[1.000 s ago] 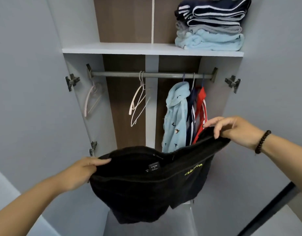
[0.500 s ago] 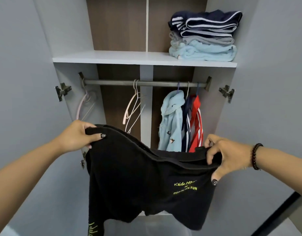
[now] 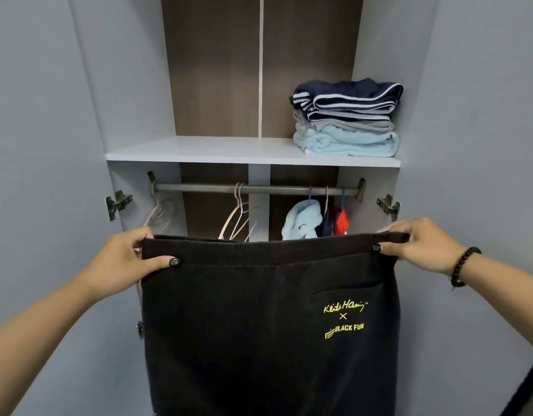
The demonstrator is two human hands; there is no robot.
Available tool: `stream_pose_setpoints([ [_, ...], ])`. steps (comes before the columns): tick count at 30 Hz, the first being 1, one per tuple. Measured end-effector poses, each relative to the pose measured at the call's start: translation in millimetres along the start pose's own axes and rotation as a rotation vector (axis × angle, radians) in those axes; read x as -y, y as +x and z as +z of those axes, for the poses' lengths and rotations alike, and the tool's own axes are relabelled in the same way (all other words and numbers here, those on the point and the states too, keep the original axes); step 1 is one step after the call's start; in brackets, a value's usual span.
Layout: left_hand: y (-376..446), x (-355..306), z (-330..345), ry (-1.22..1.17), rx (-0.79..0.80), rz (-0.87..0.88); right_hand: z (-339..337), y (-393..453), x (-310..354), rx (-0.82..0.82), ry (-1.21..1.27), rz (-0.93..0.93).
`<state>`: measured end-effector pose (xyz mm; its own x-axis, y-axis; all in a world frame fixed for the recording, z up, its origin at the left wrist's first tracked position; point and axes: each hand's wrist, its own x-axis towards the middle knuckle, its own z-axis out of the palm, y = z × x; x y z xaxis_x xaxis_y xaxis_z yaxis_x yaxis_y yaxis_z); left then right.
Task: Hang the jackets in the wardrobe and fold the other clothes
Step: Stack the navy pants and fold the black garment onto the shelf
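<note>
**A:** ok so what's being held up here?

**B:** black pants [image 3: 268, 325], stretched flat by the waistband right in front of the open wardrobe [image 3: 133, 100]. Yellow print on the right side reads "BLACK FUN" under a signature-style logo, with a pocket slit just above it. The legs drop out of the bottom of the shot.

**A:** and the hands?

**B:** left hand [image 3: 121, 259] pinches the left corner of the waistband, thumb lying across the front of the fabric. Right hand [image 3: 421, 244] does the same on the right corner, fingers curled over the top edge. There's a dark bead bracelet [image 3: 464, 267] on that wrist.

**A:** anything in the wardrobe itself?

**B:** behind the pants there's a metal rail [image 3: 259, 189] with a few empty hangers [image 3: 239, 217] left and middle. Toward the right hang a light blue jacket [image 3: 301, 222], something navy and something red, mostly hidden by the waistband. The white shelf [image 3: 199, 150] above carries a folded stack [image 3: 346, 118] at its right end: light blue, grey, then navy with white stripes on top.
</note>
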<state>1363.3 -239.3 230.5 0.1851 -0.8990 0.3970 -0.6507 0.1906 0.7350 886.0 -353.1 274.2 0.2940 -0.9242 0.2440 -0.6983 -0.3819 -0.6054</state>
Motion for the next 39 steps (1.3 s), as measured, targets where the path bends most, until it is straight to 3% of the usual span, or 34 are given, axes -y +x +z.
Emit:
stream_pose_setpoints([
  [4, 5.0, -13.6, 3.1, 0.021, 0.012, -0.066, -7.5, 17.3, 9.1, -0.093, -0.062, 0.088],
  [10, 4.3, -12.4, 20.3, -0.210, 0.323, -0.284, 4.0, 37.0, 8.1, -0.131, -0.243, 0.168],
  [17, 3.6, 7.7, 87.8, -0.449, 0.072, -0.571, 54.9, 36.4, -6.1, -0.053, -0.199, 0.238],
  [21, 7.1, 2.4, 123.6, -0.451, 0.051, -0.648, 83.7, 28.2, -4.9, 0.061, -0.203, 0.368],
  [29, 10.0, -40.7, 157.6, -0.398, 0.128, -0.351, 107.3, 8.8, 55.1, 0.127, 0.301, 0.261],
  [33, 4.1, -69.2, 155.7, -0.614, 0.264, -0.223, 106.0, 7.2, 89.8, 0.149, 0.633, 0.253],
  [36, 1.6, -81.7, 147.6, -0.666, 0.375, -0.109, 98.1, 6.1, 105.0, 0.273, 0.821, 0.268],
  [39, -1.1, -89.6, 139.0, -0.543, 0.393, -0.055, 87.6, 0.7, 109.4, 0.411, 0.977, 0.249],
])
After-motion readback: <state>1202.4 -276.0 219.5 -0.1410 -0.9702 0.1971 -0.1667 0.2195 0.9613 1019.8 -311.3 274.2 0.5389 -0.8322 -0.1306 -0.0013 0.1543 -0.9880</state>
